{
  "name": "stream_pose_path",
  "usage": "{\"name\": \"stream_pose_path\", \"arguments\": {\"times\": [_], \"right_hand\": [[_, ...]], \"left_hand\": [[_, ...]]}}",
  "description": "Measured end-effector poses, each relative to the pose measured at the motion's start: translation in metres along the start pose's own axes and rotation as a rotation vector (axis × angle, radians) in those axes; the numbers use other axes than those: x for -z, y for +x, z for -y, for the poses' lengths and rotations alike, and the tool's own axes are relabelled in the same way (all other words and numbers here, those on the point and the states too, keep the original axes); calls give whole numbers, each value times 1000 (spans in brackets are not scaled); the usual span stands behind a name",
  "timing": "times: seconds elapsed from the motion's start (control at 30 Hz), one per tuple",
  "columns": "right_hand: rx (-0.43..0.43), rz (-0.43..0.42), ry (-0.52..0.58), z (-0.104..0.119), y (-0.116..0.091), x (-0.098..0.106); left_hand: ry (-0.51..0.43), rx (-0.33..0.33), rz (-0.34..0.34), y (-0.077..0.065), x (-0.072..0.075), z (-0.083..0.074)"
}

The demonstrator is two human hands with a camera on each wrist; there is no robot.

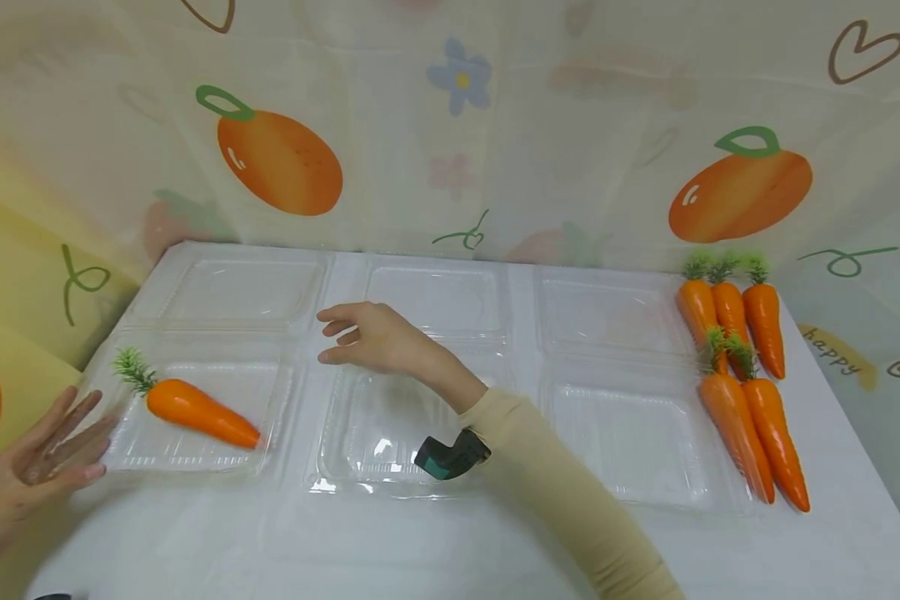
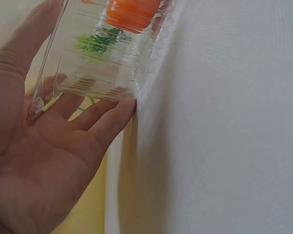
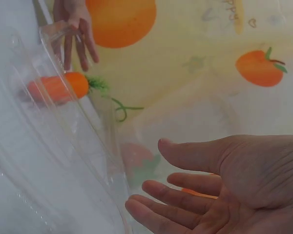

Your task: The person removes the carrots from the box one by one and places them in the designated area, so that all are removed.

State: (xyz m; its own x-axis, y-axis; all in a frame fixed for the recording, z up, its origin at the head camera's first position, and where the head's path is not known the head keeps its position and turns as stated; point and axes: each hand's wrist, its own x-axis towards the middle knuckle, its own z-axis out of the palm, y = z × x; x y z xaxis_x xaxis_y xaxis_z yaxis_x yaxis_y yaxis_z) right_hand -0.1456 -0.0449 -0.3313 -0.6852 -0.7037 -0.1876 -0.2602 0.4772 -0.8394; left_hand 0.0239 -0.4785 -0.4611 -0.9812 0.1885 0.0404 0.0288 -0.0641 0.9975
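Note:
One orange carrot with a green tuft [image 1: 198, 412] lies at a slant in the front half of the left clear plastic clamshell box [image 1: 187, 463]. At that box's left edge is my left hand [image 1: 33, 475], thumb apart and fingers fairly straight. The left wrist view shows its fingertips [image 2: 127, 105] touching the box's corner. My right hand [image 1: 375, 337] hovers over the middle clear box [image 1: 360, 487], holding nothing. Its fingers are spread and loosely bent, which the right wrist view also shows [image 3: 210, 190].
A third clear box [image 1: 630, 496] lies opened on the right of the white table [image 1: 495, 550]. Several carrots [image 1: 776, 433] are grouped at the table's right edge, some seen through that box's rim. A fruit-patterned curtain [image 1: 570, 125] hangs behind.

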Motion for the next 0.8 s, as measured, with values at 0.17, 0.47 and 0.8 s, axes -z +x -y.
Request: {"name": "stream_pose_path", "arguments": {"times": [0.17,0.47,0.8], "right_hand": [[4,4,-1,8,3,-8],[44,21,-23,17,14,-26],[34,22,-94,35,30,-43]], "left_hand": [[2,5,-3,1,1,-1],[0,20,3,-2,0,-2],[19,47,-44,0,-3,-3]]}}
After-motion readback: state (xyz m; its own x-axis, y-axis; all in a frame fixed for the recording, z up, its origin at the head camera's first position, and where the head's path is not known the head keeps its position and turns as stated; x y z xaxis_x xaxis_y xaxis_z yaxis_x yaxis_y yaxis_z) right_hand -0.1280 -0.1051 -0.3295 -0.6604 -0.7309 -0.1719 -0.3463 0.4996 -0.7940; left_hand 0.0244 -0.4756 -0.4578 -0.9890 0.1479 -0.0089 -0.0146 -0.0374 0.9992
